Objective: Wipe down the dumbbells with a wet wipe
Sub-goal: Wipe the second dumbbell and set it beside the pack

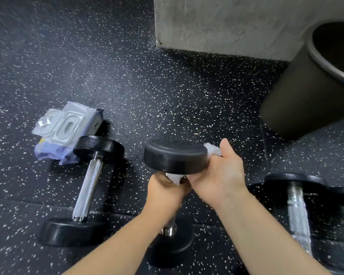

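we steady the upright dumbbell [175, 156] by its handle with our left hand [165, 192] while our right hand [220, 171] grips the wet wipe [213, 148] at its top head, underside probably next

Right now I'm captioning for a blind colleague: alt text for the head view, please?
The left hand grips the handle of an upright black dumbbell while the right hand holds a white wipe against its upper head. Another dumbbell and a wipes pack lie left on the speckled floor; a third dumbbell and a black bin sit right.

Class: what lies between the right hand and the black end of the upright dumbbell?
A white wet wipe, held by the right hand against the dumbbell end, in the head view.
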`<action>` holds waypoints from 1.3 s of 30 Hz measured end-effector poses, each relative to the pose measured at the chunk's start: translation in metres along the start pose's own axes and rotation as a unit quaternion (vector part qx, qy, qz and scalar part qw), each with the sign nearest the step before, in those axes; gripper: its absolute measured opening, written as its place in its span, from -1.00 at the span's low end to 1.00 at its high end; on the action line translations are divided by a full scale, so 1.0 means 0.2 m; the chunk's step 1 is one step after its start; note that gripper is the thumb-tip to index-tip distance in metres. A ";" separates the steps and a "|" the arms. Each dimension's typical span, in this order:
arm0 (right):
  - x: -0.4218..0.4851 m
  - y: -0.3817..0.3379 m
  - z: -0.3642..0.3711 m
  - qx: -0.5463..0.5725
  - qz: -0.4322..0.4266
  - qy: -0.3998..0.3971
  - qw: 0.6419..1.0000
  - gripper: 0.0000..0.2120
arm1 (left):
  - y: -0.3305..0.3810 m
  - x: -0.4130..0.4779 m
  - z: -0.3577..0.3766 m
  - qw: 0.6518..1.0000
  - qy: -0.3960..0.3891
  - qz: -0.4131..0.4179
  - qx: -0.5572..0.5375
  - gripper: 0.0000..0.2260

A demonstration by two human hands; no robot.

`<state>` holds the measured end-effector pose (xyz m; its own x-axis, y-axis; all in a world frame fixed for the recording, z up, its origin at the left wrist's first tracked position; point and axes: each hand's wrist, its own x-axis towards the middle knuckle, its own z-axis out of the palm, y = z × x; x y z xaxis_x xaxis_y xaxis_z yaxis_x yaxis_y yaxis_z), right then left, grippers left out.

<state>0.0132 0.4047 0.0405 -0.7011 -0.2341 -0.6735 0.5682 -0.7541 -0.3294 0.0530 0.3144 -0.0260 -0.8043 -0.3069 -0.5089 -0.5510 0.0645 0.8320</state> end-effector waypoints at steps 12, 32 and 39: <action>-0.10 0.02 0.03 -0.015 0.025 -0.032 0.999 -0.43 | -0.01 0.04 -0.05 0.997 -0.036 0.035 0.059 -0.88; -0.07 0.08 0.05 0.015 -0.060 0.031 0.998 -0.42 | 0.03 -0.02 -0.05 0.996 -0.030 0.066 0.055 -0.83; 0.03 -0.02 -0.02 0.095 -0.007 0.043 0.994 -0.36 | 0.01 -0.01 0.03 0.998 -0.062 0.014 0.000 -0.67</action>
<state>0.0083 0.4091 0.0346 -0.6639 -0.1756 -0.7269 0.4609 -0.8615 -0.2129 0.0522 0.3211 -0.0237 -0.8403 -0.1859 -0.5092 -0.5283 0.0706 0.8461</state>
